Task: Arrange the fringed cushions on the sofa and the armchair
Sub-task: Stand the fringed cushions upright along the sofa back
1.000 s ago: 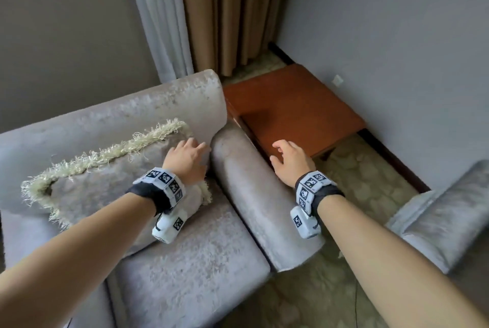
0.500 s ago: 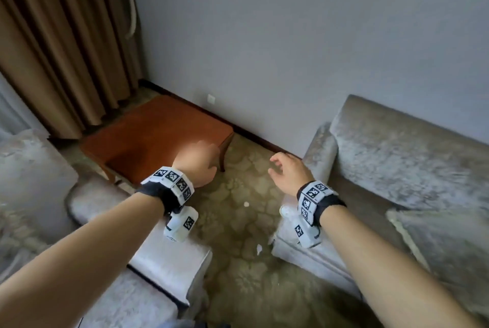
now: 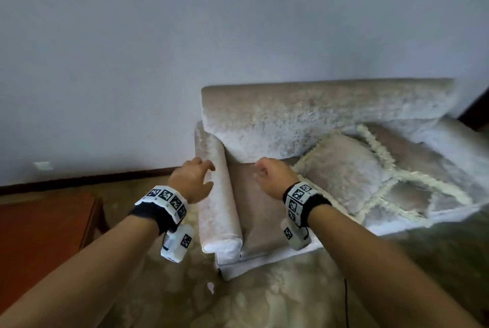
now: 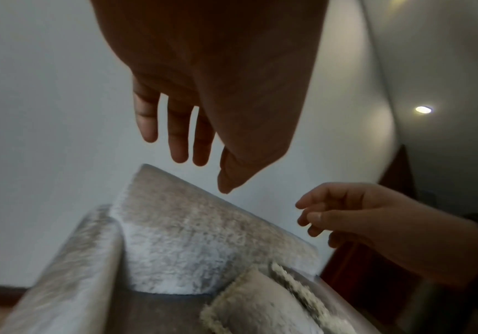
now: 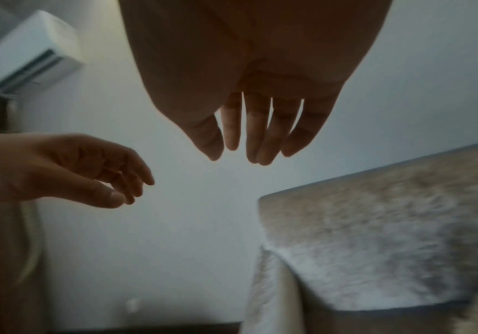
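My right hand [image 3: 275, 178] covered the near corner of the front cushion [image 3: 341, 169], and that cushion hid part of the flat one [image 3: 412, 192] behind it. The sofa [image 3: 317, 116] ran off the right edge, so I couldn't see its far end. In the right wrist view the sofa back was smeared with blur.

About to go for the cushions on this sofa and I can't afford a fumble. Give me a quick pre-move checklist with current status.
1. Left hand free: ok, fingers loose, holding nothing.
2. Right hand free: ok, holds nothing.
3. Nearer beige fringed cushion within view: ok, lying flat on the seat of the grey velvet sofa.
4. Second fringed cushion located: ok, flat beside the first, fringes touching.
5. Cushions arranged upright: not ok.
6. Contact with a cushion: not ok, both hands short of it.
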The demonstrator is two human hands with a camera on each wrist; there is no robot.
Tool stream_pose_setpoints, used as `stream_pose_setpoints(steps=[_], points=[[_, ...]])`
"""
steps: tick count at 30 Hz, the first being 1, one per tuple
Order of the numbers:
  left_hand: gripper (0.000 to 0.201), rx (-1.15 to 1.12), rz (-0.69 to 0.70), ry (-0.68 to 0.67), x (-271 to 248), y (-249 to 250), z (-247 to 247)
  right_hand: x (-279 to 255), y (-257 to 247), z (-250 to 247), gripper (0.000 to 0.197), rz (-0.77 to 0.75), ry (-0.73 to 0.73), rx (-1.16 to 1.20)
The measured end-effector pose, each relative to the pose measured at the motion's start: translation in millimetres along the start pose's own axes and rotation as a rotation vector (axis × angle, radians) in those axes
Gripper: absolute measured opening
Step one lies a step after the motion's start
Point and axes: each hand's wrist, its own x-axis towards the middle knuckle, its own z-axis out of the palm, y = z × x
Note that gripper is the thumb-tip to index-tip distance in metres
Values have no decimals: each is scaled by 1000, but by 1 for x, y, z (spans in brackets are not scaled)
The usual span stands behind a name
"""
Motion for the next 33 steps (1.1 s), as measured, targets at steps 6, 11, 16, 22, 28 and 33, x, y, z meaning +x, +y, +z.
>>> stream_pose_setpoints(steps=[6,11,16,22,28,33], points=[[39,-11,321,-100,122,116,28,-15,107,-63,30,322,168,59],[40,10,545,-193,192,224,64,-45,208,-113,30,513,296,49],[39,-1,602,-221,262,314,91,-45,311,-153,29,631,345,21],[41,-7,563,-276,335,375,125,-8,405,-181,26,660,299,65],[42,10,528,-432,406,397,172,33,479,-175,27,722,175,155],[42,27,477,-553,482,403,232,56,541,-148,28,840,48,225]])
